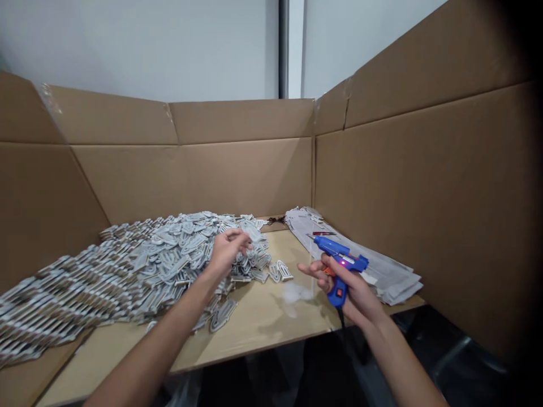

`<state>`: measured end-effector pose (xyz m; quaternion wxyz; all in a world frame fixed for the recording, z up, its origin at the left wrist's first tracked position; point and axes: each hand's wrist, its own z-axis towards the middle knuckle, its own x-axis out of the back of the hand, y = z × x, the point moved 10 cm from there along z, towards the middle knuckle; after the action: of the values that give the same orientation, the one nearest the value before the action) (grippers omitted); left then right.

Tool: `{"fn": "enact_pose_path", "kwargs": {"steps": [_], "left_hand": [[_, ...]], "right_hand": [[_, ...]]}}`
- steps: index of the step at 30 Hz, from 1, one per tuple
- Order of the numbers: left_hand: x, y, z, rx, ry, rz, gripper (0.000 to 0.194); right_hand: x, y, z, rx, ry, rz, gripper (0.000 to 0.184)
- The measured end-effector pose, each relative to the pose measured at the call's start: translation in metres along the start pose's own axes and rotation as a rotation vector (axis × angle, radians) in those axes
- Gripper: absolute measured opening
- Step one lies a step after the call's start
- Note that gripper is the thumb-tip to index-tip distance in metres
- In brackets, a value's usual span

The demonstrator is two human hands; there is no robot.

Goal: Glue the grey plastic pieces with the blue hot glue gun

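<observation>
My right hand [354, 291] grips a blue hot glue gun [341, 263] by its handle, nozzle pointing left, a small red light lit on its side; the index and middle fingers stick out leftward. My left hand [227, 249] reaches into a big pile of grey arch-shaped flat pieces [169, 254], fingers curled over the pile's right edge; whether a piece is pinched in them is not visible. Two loose grey pieces [280, 271] lie on the cardboard between the hands.
The cardboard work surface [263, 322] is fenced by tall cardboard walls [424, 186] on three sides. Neat rows of the same pieces [51, 299] fill the left. A stack of grey sheets [382, 268] lies at the right wall. White glue smears [292, 294] mark the board.
</observation>
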<state>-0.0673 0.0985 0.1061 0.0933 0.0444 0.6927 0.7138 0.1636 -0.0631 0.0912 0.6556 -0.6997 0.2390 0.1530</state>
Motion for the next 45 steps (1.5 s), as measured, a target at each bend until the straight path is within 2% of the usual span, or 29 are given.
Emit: {"fn": "enact_pose_path", "kwargs": {"steps": [4, 6, 9, 15, 17, 19, 21, 22, 23, 24, 26, 27, 28, 30, 33, 35, 38, 40, 42, 45], "left_hand": [[0.078, 0.028, 0.039, -0.124, 0.298, 0.45, 0.011], [0.1, 0.046, 0.055, -0.193, 0.374, 0.708, 0.008], [0.11, 0.054, 0.076, -0.197, 0.33, 0.905, 0.008], [0.107, 0.042, 0.108, -0.108, 0.257, 1.164, 0.003], [0.097, 0.041, 0.114, -0.13, 0.266, 1.192, 0.006], [0.073, 0.045, 0.11, -0.218, 0.281, 1.212, 0.01], [0.029, 0.051, 0.094, -0.392, 0.235, 1.215, 0.017], [0.003, 0.049, 0.083, -0.456, 0.152, 1.168, 0.018], [-0.026, 0.042, 0.07, -0.492, 0.006, 1.082, 0.018], [-0.057, 0.03, 0.055, -0.487, -0.19, 0.972, 0.017], [-0.116, -0.005, 0.015, -0.369, -0.639, 0.781, 0.019], [-0.136, -0.02, -0.007, -0.326, -0.804, 0.749, 0.021], [-0.146, -0.028, -0.022, -0.338, -0.85, 0.764, 0.021], [-0.154, -0.039, -0.041, -0.409, -0.842, 0.845, 0.033], [-0.146, -0.051, -0.045, -0.481, -0.714, 0.918, 0.05], [-0.138, -0.058, -0.041, -0.495, -0.633, 0.939, 0.048], [-0.132, -0.071, -0.032, -0.464, -0.589, 0.911, 0.041], [-0.129, -0.076, -0.026, -0.449, -0.561, 0.877, 0.033], [-0.126, -0.077, -0.022, -0.457, -0.523, 0.85, 0.023], [-0.117, -0.07, -0.016, -0.475, -0.432, 0.778, 0.023]], "right_hand": [[0.002, -0.01, -0.002, 0.016, -0.003, -0.093, 0.027], [0.002, -0.012, -0.002, 0.029, 0.001, -0.129, 0.03], [0.002, -0.014, -0.001, 0.046, 0.004, -0.15, 0.032], [0.008, -0.019, 0.0, 0.068, 0.034, -0.168, 0.036], [0.01, -0.026, -0.001, 0.097, 0.047, -0.199, 0.039], [0.015, -0.035, -0.002, 0.14, 0.081, -0.231, 0.039], [0.022, -0.044, -0.003, 0.181, 0.123, -0.265, 0.038], [0.025, -0.047, -0.002, 0.199, 0.143, -0.29, 0.037], [0.029, -0.049, -0.002, 0.211, 0.16, -0.322, 0.037], [0.033, -0.05, 0.0, 0.22, 0.186, -0.36, 0.038], [0.041, -0.047, 0.003, 0.217, 0.221, -0.441, 0.039], [0.045, -0.043, 0.005, 0.199, 0.229, -0.49, 0.039], [0.048, -0.038, 0.008, 0.177, 0.222, -0.541, 0.039], [0.053, -0.028, 0.011, 0.122, 0.188, -0.639, 0.038], [0.053, -0.013, 0.01, 0.049, 0.118, -0.801, 0.038], [0.048, -0.004, 0.009, 0.018, 0.069, -0.922, 0.04], [0.032, 0.007, 0.011, 0.075, -0.004, -1.168, 0.045], [0.023, 0.015, 0.014, 0.115, -0.026, -1.351, 0.039], [0.021, 0.02, 0.018, 0.141, -0.011, -1.462, 0.031], [0.025, 0.016, 0.023, 0.184, 0.066, -1.526, 0.025]]}}
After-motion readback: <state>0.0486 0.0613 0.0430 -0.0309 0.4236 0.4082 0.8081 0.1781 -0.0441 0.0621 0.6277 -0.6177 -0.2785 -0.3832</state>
